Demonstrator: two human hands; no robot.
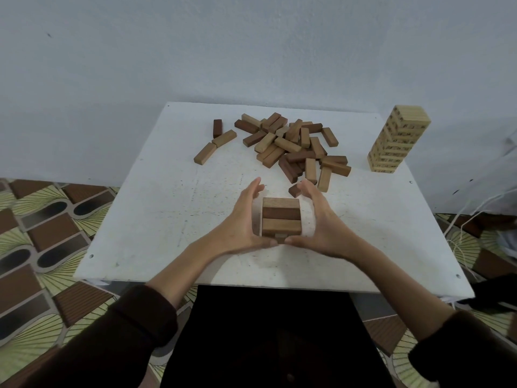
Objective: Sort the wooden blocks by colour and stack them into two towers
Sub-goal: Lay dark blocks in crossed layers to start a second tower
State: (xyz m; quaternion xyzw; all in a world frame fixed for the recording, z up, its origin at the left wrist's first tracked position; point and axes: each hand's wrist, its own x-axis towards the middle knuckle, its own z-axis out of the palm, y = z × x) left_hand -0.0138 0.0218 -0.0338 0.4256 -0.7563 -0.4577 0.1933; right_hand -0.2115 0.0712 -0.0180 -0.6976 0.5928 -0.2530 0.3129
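A low stack of brown wooden blocks (281, 218) stands near the middle of the white table (156, 214); its top layer is three blocks side by side, the middle one darker. My left hand (246, 219) lies flat along its left side and my right hand (316, 219) along its right side, fingers straight, thumbs meeting at the near face. Whether the palms touch the stack is unclear. Behind lies a loose pile of light and dark blocks (293, 147). A tall tower of pale blocks (397, 138) stands at the back right.
Three stray blocks (216, 141) lie left of the pile. One dark block (295, 189) sits just beyond my right fingertips. A grey wall rises behind the table. White cords (461, 228) hang off the table's right side over the patterned floor.
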